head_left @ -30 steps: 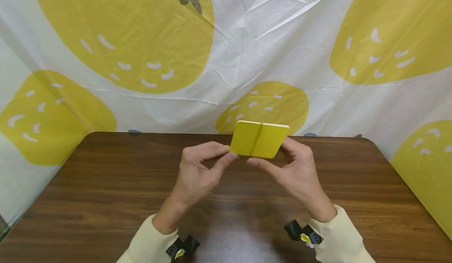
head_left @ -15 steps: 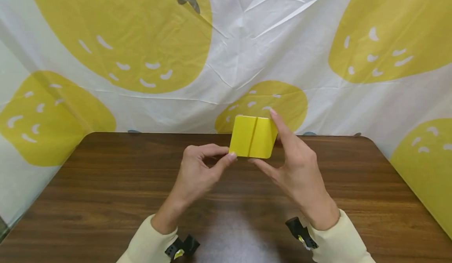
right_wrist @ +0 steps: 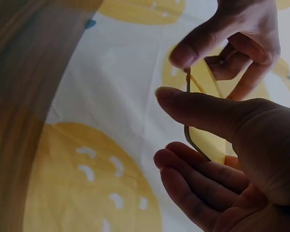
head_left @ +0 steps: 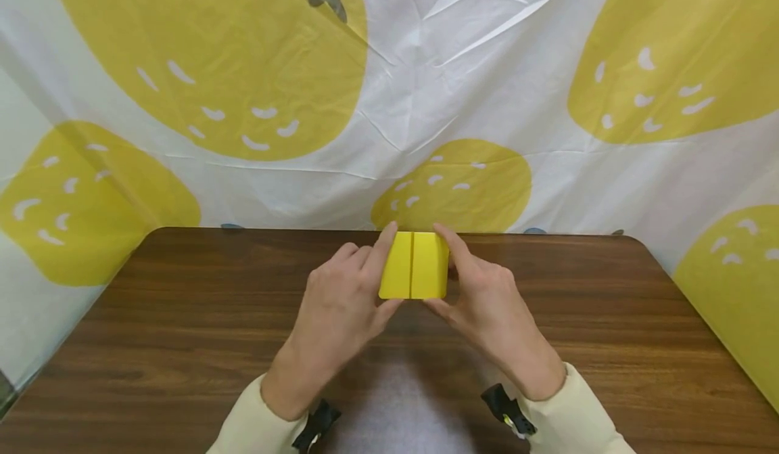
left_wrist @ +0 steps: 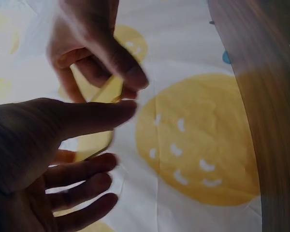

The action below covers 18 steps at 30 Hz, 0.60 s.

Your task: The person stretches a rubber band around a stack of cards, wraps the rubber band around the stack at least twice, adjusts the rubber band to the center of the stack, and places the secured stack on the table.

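Note:
In the head view, a small flat yellow piece with rounded corners (head_left: pixel 397 264) is held up above the table. A darker line like a crease or band runs down its middle; its exact kind is unclear. My left hand (head_left: pixel 337 319) grips its left side, index finger along the edge and thumb at the bottom. On the opposite side my right hand (head_left: pixel 496 319) grips it the same way. From the right wrist, the yellow piece (right_wrist: pixel 208 142) shows a thin dark edge between thumb and fingers. Part of it is hidden behind the hands in both wrist views.
A brown wood-grain table (head_left: pixel 182 319) lies under the hands. Behind it hangs a white cloth (head_left: pixel 292 197) printed with large yellow fruit shapes. Black wrist devices (head_left: pixel 508 410) sit at both cream sleeves (head_left: pixel 569 417).
The yellow piece has come down and to the left, and it looks narrower. My right index finger, then my left, has moved up along its sides.

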Motion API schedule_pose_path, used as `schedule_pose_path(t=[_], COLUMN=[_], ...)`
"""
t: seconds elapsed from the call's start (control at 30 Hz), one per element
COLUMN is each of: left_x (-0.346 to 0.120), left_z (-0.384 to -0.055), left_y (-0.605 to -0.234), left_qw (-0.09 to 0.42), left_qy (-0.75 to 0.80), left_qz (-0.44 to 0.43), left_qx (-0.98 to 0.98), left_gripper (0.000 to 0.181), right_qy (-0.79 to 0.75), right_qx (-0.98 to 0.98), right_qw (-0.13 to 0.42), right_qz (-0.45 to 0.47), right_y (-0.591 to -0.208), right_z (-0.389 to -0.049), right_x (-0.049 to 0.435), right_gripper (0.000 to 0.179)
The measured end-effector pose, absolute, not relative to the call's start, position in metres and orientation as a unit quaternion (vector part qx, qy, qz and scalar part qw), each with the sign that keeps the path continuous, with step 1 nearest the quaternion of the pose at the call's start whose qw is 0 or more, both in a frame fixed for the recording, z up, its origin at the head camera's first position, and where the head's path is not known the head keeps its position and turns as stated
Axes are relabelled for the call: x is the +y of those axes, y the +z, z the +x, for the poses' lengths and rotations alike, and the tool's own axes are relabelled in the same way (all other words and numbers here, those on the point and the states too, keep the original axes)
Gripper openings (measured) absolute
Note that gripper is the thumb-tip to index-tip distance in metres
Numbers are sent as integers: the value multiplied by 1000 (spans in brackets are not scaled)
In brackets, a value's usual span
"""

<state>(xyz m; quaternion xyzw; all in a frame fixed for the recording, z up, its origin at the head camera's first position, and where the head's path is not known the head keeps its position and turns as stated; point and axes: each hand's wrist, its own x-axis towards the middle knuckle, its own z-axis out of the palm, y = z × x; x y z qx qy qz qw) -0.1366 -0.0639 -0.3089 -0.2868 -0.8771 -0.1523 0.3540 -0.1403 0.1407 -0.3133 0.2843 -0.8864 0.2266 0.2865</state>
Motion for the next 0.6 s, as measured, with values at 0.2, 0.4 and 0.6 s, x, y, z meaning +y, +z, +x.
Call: schedule_pose_path(t=[0.2,0.4,0.6], left_x=[-72,-80,-90], left_z=[-144,-158,-172], left_y=[-313,-326,-336], left_qw=[293,200,107], left_qy=[-122,-165,-208], left_qz=[-304,-319,-318], left_qx=[-898,-911,-919], left_gripper=[90,91,88], right_qy=[231,243,242], right_qx=[-910,-920,-927], right_qw=[215,155,110], right_qz=[267,264,265], right_y=[-325,-335,-347], right_z=[-147,-155,-171], right_x=[137,138,146], right_gripper=[101,98,96])
